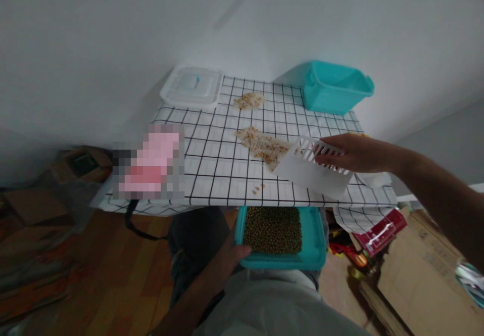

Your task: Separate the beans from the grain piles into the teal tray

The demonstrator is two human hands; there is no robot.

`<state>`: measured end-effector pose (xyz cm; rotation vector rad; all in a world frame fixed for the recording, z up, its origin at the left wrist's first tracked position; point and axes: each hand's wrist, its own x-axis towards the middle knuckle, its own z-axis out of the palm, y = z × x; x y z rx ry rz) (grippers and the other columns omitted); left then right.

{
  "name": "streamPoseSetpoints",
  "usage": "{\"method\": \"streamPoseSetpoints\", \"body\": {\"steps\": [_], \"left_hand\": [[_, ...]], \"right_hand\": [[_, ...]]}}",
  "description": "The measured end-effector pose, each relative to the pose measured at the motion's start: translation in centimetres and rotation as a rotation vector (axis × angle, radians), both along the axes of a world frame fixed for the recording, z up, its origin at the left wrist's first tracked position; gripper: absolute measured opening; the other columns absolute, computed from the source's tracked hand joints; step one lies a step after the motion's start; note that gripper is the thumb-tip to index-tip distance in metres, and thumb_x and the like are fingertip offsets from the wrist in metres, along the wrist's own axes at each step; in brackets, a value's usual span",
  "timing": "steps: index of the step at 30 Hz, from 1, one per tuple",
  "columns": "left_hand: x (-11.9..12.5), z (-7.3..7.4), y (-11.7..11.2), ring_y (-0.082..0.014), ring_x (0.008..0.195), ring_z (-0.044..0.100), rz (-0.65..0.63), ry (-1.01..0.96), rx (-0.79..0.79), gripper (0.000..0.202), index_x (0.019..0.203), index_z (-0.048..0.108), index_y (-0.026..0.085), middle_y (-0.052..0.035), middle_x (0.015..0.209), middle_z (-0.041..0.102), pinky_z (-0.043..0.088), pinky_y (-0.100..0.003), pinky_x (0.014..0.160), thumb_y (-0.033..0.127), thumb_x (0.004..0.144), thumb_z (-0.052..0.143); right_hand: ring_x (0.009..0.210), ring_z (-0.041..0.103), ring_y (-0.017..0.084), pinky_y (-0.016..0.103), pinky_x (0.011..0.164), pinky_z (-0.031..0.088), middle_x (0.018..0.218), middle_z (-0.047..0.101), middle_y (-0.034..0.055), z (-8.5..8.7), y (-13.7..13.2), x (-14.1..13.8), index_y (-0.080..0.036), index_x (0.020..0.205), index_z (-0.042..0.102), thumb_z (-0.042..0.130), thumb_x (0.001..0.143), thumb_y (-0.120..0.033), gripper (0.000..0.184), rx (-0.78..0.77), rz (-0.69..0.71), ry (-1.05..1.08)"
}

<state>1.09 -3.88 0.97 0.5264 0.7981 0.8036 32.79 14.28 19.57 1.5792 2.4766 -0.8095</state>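
My right hand (342, 153) grips a white slotted plastic piece (313, 177) by its slotted upper part, low over the front right of the table. Its pointed left corner meets a spread of yellowish grains and bits (264, 147) on the checked cloth. A second patch of grains (249, 101) lies farther back. At the table's front edge, a teal tub (314, 238) holding small green beans (273, 230) sits at my lap. My left hand (232, 253) holds the tub's left rim, its thumb over the edge; the other fingers are hidden.
A white lid (192, 86) lies at the back left of the table, and a teal bin (336, 89) stands at the back right. A pixelated pink thing (151, 162) is at the left edge. Cardboard boxes (34, 210) and a red package (381, 231) lie below the table.
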Motion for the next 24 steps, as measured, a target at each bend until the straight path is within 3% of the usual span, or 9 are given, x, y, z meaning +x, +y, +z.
{"method": "streamPoseSetpoints", "body": {"steps": [6, 11, 16, 20, 24], "left_hand": [[0.2, -0.1, -0.1, -0.0355, 0.133, 0.048, 0.011, 0.014, 0.000, 0.070, 0.142, 0.046, 0.021, -0.0113, 0.142, 0.057, 0.030, -0.052, 0.114, 0.028, 0.076, 0.067], [0.1, 0.2, -0.1, -0.0353, 0.127, 0.055, 0.004, -0.032, -0.042, 0.061, 0.134, 0.055, 0.019, -0.0119, 0.127, 0.069, 0.032, -0.051, 0.114, 0.029, 0.075, 0.068], [-0.6, 0.8, -0.2, -0.0332, 0.130, 0.053, 0.013, 0.016, -0.057, 0.054, 0.127, 0.061, 0.015, -0.0112, 0.113, 0.075, 0.028, -0.050, 0.116, 0.029, 0.075, 0.066], [-1.1, 1.2, -0.1, -0.0338, 0.129, 0.053, 0.040, 0.053, -0.067, 0.054, 0.127, 0.061, 0.013, -0.0118, 0.112, 0.075, 0.028, -0.052, 0.116, 0.031, 0.077, 0.063], [-1.3, 0.5, 0.0, -0.0330, 0.134, 0.047, 0.044, 0.075, -0.049, 0.056, 0.129, 0.059, 0.014, -0.0115, 0.116, 0.074, 0.025, -0.051, 0.118, 0.032, 0.076, 0.065]], "right_hand": [[0.068, 0.059, 0.017, 0.029, 0.055, 0.040, 0.082, 0.069, 0.0052, 0.2, 0.1, -2.3, -0.020, 0.094, 0.060, 0.050, 0.090, -0.053, 0.035, -0.033, 0.050, 0.005], [0.070, 0.059, 0.016, 0.029, 0.060, 0.040, 0.086, 0.070, 0.0060, 0.6, 1.1, -5.3, -0.015, 0.102, 0.063, 0.052, 0.091, -0.044, 0.033, -0.137, 0.150, 0.074], [0.076, 0.061, 0.018, 0.029, 0.065, 0.042, 0.092, 0.071, 0.0047, 0.8, 1.3, -7.6, -0.019, 0.104, 0.065, 0.056, 0.088, -0.038, 0.027, -0.180, 0.232, 0.121], [0.081, 0.062, 0.018, 0.028, 0.066, 0.044, 0.095, 0.071, 0.0040, 0.8, 0.4, -7.6, -0.021, 0.104, 0.065, 0.055, 0.089, -0.038, 0.025, -0.220, 0.311, 0.168], [0.073, 0.061, 0.017, 0.028, 0.059, 0.042, 0.088, 0.070, 0.0035, 1.3, 0.8, -5.4, -0.021, 0.101, 0.064, 0.053, 0.091, -0.046, 0.029, -0.139, 0.201, 0.096]]}}
